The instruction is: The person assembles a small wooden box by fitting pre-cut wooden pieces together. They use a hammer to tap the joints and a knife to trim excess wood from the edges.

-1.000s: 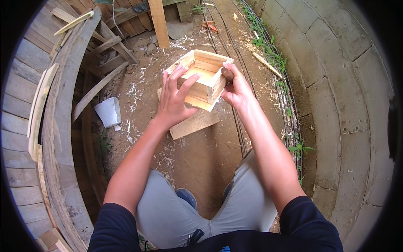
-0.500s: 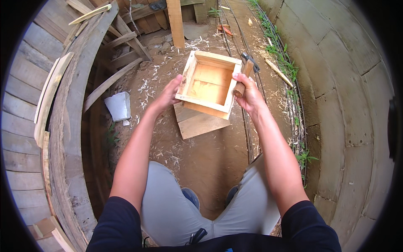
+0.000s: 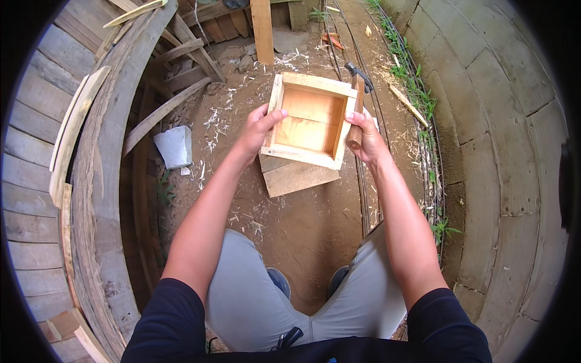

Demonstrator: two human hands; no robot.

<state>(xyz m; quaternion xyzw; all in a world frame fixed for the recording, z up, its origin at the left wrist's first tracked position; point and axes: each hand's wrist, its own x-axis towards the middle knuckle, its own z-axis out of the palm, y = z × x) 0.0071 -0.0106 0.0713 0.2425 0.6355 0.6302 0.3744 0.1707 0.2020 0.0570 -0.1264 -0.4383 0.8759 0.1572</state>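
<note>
A small open wooden box (image 3: 310, 120) of pale boards is held in front of me, its open side facing up. My left hand (image 3: 257, 128) grips its left wall, thumb on the rim. My right hand (image 3: 365, 138) steadies the right wall and also holds a hammer (image 3: 357, 103) by its wooden handle, the dark head pointing away from me. Under the box a flat wooden board (image 3: 296, 176) lies on the dirt ground.
A grey stone block (image 3: 173, 146) sits on the dirt to the left. Weathered planks and wooden scraps (image 3: 97, 139) are stacked along the left. A concrete paved strip (image 3: 496, 121) with weeds runs on the right. An upright wooden post (image 3: 262, 30) stands ahead. Wood shavings litter the ground.
The box has been turned from a tilted pose to open side up and lowered toward the board. The hammer in my right hand has come into view.
</note>
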